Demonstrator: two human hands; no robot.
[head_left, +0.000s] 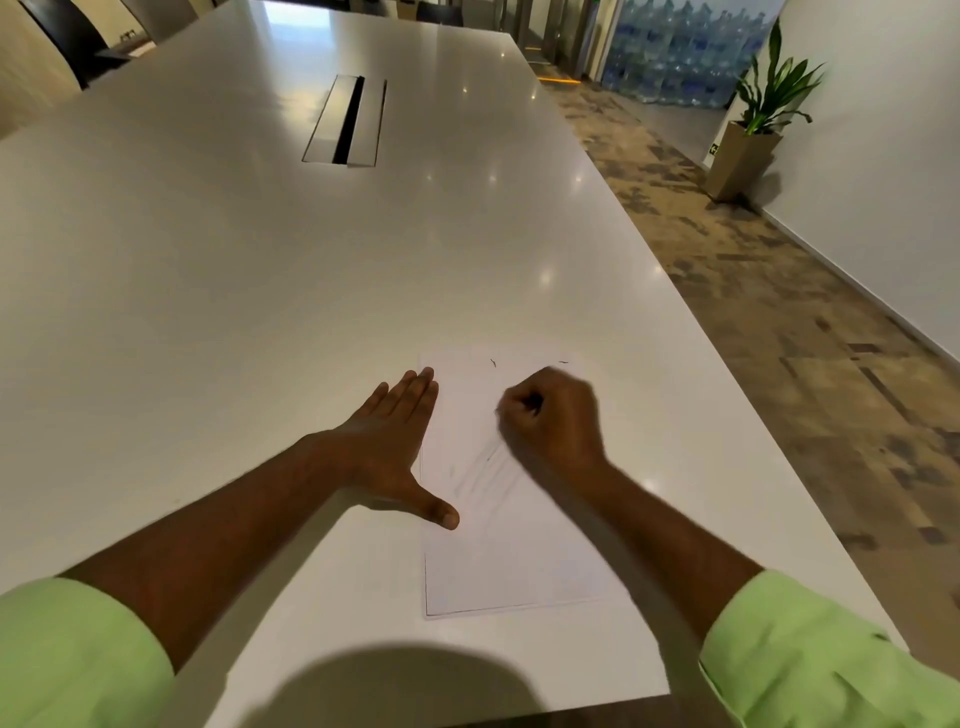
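A white sheet of paper (514, 551) with faint pencil marks lies flat on the white table (260, 312), near its front right edge. My left hand (389, 447) lies flat with straight fingers on the paper's left edge, thumb spread onto the sheet. My right hand (550, 421) is curled into a fist over the upper part of the paper and looks blurred. Whether it holds something small inside the fist is hidden. Both forearms are bare below light green sleeves.
A metal cable hatch (345, 122) is set into the table's middle, farther back. The table's right edge drops to a patterned carpet (779, 338). A potted plant (753, 140) stands by the white wall at right. Chairs (52, 47) stand at the far left.
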